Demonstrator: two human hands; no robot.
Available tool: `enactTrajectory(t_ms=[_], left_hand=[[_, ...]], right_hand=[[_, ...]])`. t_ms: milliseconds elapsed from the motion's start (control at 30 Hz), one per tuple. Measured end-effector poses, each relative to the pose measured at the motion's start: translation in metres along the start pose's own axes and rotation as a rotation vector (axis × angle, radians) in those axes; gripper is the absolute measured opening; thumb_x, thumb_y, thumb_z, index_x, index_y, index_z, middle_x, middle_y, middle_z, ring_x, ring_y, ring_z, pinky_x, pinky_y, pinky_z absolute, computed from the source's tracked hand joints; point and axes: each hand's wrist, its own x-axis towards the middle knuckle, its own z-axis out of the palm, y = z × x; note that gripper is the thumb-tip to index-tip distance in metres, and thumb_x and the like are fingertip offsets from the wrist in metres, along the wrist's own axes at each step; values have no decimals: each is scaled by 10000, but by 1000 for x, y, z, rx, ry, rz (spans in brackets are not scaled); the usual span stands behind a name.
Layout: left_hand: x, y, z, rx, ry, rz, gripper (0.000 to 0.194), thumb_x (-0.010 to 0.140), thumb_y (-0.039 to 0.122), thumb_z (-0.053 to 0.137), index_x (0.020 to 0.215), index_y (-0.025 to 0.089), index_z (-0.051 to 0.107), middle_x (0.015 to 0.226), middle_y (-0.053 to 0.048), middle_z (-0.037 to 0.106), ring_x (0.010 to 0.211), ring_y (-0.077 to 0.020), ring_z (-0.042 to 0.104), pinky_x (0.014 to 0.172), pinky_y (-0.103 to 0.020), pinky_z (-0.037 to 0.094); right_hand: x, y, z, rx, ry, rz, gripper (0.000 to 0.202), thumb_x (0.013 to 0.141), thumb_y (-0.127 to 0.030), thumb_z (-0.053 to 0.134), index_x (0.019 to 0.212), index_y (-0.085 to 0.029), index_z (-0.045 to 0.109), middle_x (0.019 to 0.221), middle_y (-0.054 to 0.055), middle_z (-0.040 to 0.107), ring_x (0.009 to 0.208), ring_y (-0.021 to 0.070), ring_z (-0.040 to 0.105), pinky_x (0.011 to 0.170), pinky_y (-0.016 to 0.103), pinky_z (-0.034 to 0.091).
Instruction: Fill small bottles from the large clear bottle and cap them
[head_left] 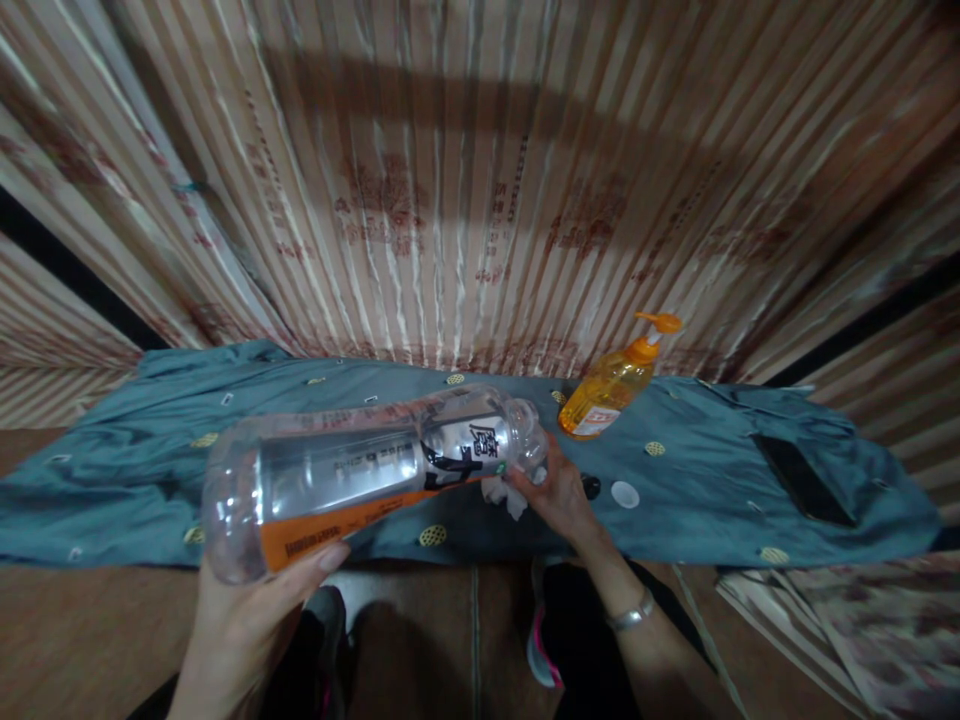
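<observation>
A clear plastic bottle (367, 470) with a silver and orange label lies sideways in the air over the cloth, its base at the left and its neck at the right. My left hand (255, 610) is closed round the base from below, thumb along the orange part. At the neck, my right hand (555, 492) is closed with bent fingers, a silver bracelet on its wrist. A crumpled white tissue (508, 497) shows just under the neck, beside my right fingers; whether they hold it is unclear.
An orange pump bottle (609, 388) stands behind my right hand. Near that hand lie a white round disc (625, 495) and a small black object (592, 487). A dark phone (802, 478) rests at the right on the teal cloth (697, 520). Striped curtains (465, 200) hang behind.
</observation>
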Motion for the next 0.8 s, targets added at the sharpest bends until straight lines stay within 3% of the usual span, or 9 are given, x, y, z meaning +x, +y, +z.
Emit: enactTrajectory(t_ms=[133, 500, 667, 800], left_hand=[[-1, 1, 0, -15, -6, -40, 1017, 464, 292, 980, 1383, 294, 544, 1006, 14, 805, 896, -232, 768, 835, -249, 616], [-3, 3, 5, -59, -9, -3, 975, 478, 345, 980, 1356, 295, 559, 994, 20, 803, 834, -198, 768, 824, -249, 620], [-9, 5, 5, -30, 30, -101, 878, 466, 396, 984, 1258, 255, 632, 856, 22, 790, 949, -255, 766, 957, -328, 595], [-6, -1, 3, -79, 30, -144, 876, 415, 393, 1004, 1212, 266, 663, 769, 30, 778, 956, -273, 768, 959, -345, 600]], right_hand=[[1, 0, -1, 16, -16, 1, 549, 852, -419, 651, 1322, -165, 527, 1178, 166, 739, 1041, 334, 742, 893, 523, 614], [1, 0, -1, -12, -20, 23, 567, 847, -443, 660, 1330, -175, 532, 1163, 155, 749, 1023, 330, 748, 877, 486, 615], [1, 1, 0, 9, -15, 10, 589, 846, -444, 659, 1356, -183, 523, 1178, 152, 743, 1034, 336, 742, 880, 501, 613], [1, -1, 0, 17, -6, 9, 576, 846, -429, 652, 1354, -189, 526, 1189, 138, 741, 1066, 330, 732, 914, 500, 602]])
